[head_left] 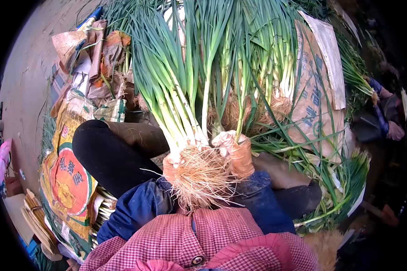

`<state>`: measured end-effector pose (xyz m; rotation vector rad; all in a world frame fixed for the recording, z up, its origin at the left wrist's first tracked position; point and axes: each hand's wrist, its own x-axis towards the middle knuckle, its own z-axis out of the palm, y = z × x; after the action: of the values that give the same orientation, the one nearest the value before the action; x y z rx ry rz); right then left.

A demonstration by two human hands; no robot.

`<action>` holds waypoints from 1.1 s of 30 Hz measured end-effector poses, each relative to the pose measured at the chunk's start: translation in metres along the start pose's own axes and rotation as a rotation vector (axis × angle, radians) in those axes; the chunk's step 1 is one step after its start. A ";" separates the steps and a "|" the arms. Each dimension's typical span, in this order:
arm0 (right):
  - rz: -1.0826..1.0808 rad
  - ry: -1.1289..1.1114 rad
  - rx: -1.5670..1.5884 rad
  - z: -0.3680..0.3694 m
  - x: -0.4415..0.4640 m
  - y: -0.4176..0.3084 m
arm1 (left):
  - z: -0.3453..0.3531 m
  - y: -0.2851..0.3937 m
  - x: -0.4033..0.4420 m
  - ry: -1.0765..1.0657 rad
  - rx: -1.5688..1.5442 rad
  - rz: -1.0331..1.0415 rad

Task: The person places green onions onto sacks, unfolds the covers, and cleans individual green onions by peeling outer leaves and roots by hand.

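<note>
A bunch of green onions point(176, 108) stands nearly upright in front of my chest, its tangled pale roots point(201, 176) toward me and its long leaves pointing away. My left hand point(169, 167), in a tan glove, is closed around the left side of the white stalk bases; the roots hide most of its fingers. To the right of the bunch, my right hand point(237, 156), also in a tan glove, is curled with a single green onion stalk point(241, 99) rising from it. Its fingertips lie close against the bunch.
More green onions point(282, 67) lie beyond my hands, beside a printed brown sack point(314, 104). Loose leaves point(321, 180) are strewn at the right. Left of my bent knee point(95, 144) lie a yellow printed sack point(70, 176) and crumpled wrappings point(108, 58). Another person point(384, 108) is at far right.
</note>
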<state>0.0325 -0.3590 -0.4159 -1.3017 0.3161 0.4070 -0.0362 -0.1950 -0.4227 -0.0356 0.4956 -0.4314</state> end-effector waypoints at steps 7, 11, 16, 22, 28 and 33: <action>0.121 -0.081 0.165 0.025 0.056 0.006 | -0.005 0.004 -0.001 -0.015 0.039 0.078; 0.167 0.006 0.039 0.007 0.004 0.002 | 0.004 -0.004 0.000 -0.047 0.002 0.100; 0.083 -0.098 0.269 0.002 0.015 -0.001 | 0.007 -0.005 0.004 -0.052 0.007 0.064; -0.105 0.032 0.007 -0.044 0.024 0.015 | 0.030 -0.003 0.006 -0.136 0.015 0.239; -0.024 0.114 -0.873 0.001 0.094 0.008 | -0.010 -0.010 0.021 -0.222 0.037 0.323; 0.031 0.080 -0.589 -0.021 0.133 0.013 | 0.005 0.002 0.007 -0.037 0.090 0.016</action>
<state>0.1452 -0.3621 -0.4916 -1.8936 0.2936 0.4959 -0.0278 -0.1958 -0.4218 0.0473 0.4396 -0.4366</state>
